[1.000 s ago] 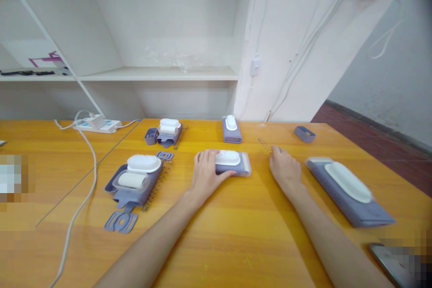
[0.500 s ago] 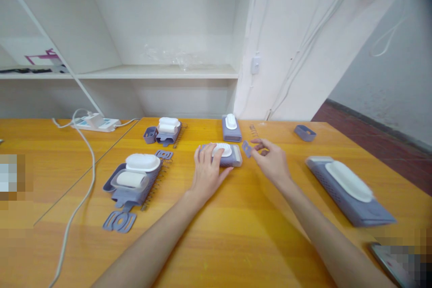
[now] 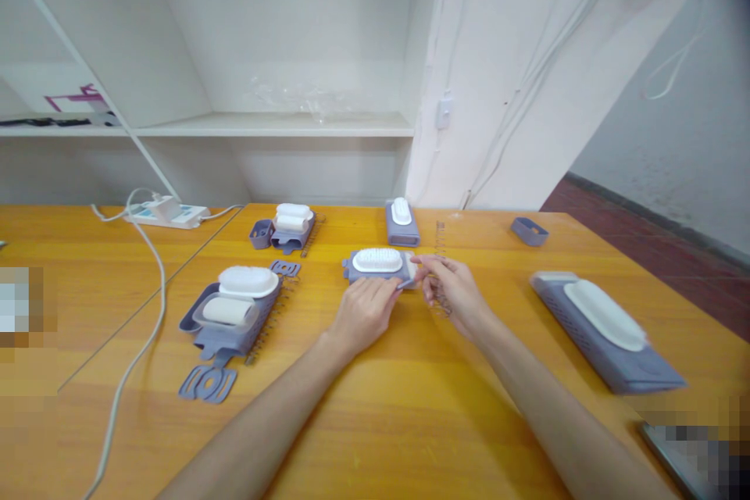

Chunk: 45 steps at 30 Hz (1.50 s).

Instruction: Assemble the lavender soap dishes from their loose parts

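Note:
In front of me a purple perforated case [image 3: 357, 278] lies on the table with a white oval bristle brush [image 3: 378, 259] on top. My left hand [image 3: 364, 314] is closed at the case's near edge, its fingertips pinching a small flat purple piece [image 3: 405, 283] seen almost edge-on. My right hand [image 3: 454, 291] is closed too, thumb and fingers at the other end of that piece, by the case's pale right end. A row of thin metal hooks [image 3: 440, 230] stretches behind and under my right hand, partly hidden.
More purple cases with white brushes stand at left [image 3: 234, 340], back left [image 3: 293, 238], back centre [image 3: 403, 230] and right [image 3: 609, 344]. A flat cut-out purple plate [image 3: 208, 384] lies front left. A small purple tray [image 3: 530, 231], white power strip [image 3: 167, 212] and cable [image 3: 153, 312] are also present.
My left hand has come off the brush and moved down to the case's near edge. My right hand has brought the flat purple piece left and down to meet it.

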{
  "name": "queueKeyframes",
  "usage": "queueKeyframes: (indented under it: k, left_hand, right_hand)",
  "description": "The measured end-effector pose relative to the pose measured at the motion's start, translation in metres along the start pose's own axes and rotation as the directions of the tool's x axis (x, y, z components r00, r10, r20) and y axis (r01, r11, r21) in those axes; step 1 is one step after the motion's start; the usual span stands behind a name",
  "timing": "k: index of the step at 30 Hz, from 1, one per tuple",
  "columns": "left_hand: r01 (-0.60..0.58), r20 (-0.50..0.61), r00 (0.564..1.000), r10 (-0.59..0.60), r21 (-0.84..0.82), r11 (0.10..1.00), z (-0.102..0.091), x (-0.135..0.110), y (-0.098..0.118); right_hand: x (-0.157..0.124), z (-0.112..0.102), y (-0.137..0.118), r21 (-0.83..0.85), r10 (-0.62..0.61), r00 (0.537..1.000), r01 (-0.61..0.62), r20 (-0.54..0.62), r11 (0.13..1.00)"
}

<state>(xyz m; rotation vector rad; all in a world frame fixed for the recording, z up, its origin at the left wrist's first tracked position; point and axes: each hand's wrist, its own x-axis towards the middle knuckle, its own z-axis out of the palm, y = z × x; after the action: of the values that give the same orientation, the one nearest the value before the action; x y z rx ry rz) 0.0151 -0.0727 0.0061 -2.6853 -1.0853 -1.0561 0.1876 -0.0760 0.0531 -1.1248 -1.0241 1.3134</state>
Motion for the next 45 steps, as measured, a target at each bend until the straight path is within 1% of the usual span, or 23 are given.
queueKeyframes:
  k: [2,3,5,8,11,14,17,20,23,25,28,31,33,35,37,39,42,43,45]
  left_hand:
    - [0.078,0.039,0.996,-0.076,-0.059,0.995,0.001,-0.001,0.0]
    - [0.116,0.059,0.992,-0.111,-0.095,0.989,0.002,-0.002,0.0]
    - [0.196,0.089,0.979,-0.182,-0.187,0.963,0.001,-0.001,0.0]
    - [0.286,0.111,0.958,-0.263,-0.338,0.897,0.001,0.001,0.001]
    - [0.299,0.094,0.953,-0.288,-0.446,0.844,0.002,0.003,0.001]
    - [0.314,0.102,0.947,-0.305,-0.488,0.814,0.004,0.003,0.0]
    - [0.34,0.145,0.939,-0.312,-0.535,0.773,0.004,0.003,0.0]
    - [0.356,0.184,0.933,-0.308,-0.588,0.727,0.004,0.004,-0.001]
    - [0.369,0.228,0.929,-0.292,-0.625,0.687,0.004,0.004,-0.003]
    - [0.377,0.241,0.926,-0.292,-0.645,0.665,0.005,0.004,-0.003]
    - [0.388,0.24,0.92,-0.31,-0.679,0.623,0.006,0.005,-0.004]
    - [0.402,0.244,0.909,-0.339,-0.731,0.551,0.008,0.006,-0.005]
    - [0.409,0.248,0.902,-0.354,-0.754,0.514,0.009,0.006,-0.007]
    - [0.413,0.249,0.899,-0.361,-0.758,0.505,0.009,0.006,-0.008]
    - [0.419,0.253,0.896,-0.366,-0.756,0.503,0.008,0.006,-0.008]
    - [0.439,0.273,0.884,-0.38,-0.766,0.471,0.007,0.005,-0.008]
    - [0.469,0.299,0.852,-0.429,-0.801,0.373,0.007,0.005,-0.007]
    - [0.469,0.297,0.846,-0.442,-0.81,0.353,0.007,0.005,-0.006]
    - [0.46,0.281,0.845,-0.455,-0.817,0.349,0.008,0.006,-0.006]
  right_hand:
    - [0.002,-0.001,0.008,0.118,0.019,0.997,-0.011,-0.069,0.993]
    - [0.002,-0.001,0.013,0.141,0.029,0.996,-0.016,-0.09,0.99]
    - [0.003,-0.003,0.023,0.12,0.027,0.994,-0.014,-0.11,0.993]
    - [0.003,-0.003,0.034,0.047,-0.033,0.994,0.038,-0.1,0.998]
    - [0.002,-0.001,0.039,0.036,-0.104,0.987,0.109,-0.123,0.993]
    - [0.001,0.0,0.039,0.082,-0.134,0.982,0.145,-0.135,0.986]
    - [0.0,0.001,0.038,0.148,-0.116,0.988,0.131,-0.102,0.98]
    - [-0.002,0.002,0.036,0.197,-0.104,0.994,0.109,-0.038,0.974]
    - [-0.003,0.003,0.034,0.208,-0.146,0.989,0.139,0.016,0.968]
    - [-0.003,0.002,0.035,0.179,-0.178,0.983,0.169,0.037,0.969]
    - [-0.001,0.0,0.039,0.069,-0.193,0.979,0.188,0.064,0.98]
    - [0.001,0.0,0.045,-0.047,-0.219,0.975,0.221,0.046,0.974]
    - [0.002,0.001,0.047,-0.108,-0.268,0.963,0.268,0.021,0.957]
    - [0.0,0.003,0.048,-0.175,-0.325,0.946,0.319,-0.005,0.932]
    - [-0.003,0.004,0.046,-0.268,-0.374,0.927,0.354,-0.023,0.896]
    - [-0.005,0.005,0.043,-0.35,-0.417,0.908,0.381,-0.032,0.856]
    - [-0.008,0.004,0.04,-0.384,-0.463,0.886,0.417,-0.031,0.824]
    - [-0.008,0.004,0.039,-0.379,-0.473,0.881,0.427,-0.032,0.821]
    - [-0.007,0.003,0.039,-0.373,-0.483,0.875,0.44,-0.026,0.817]
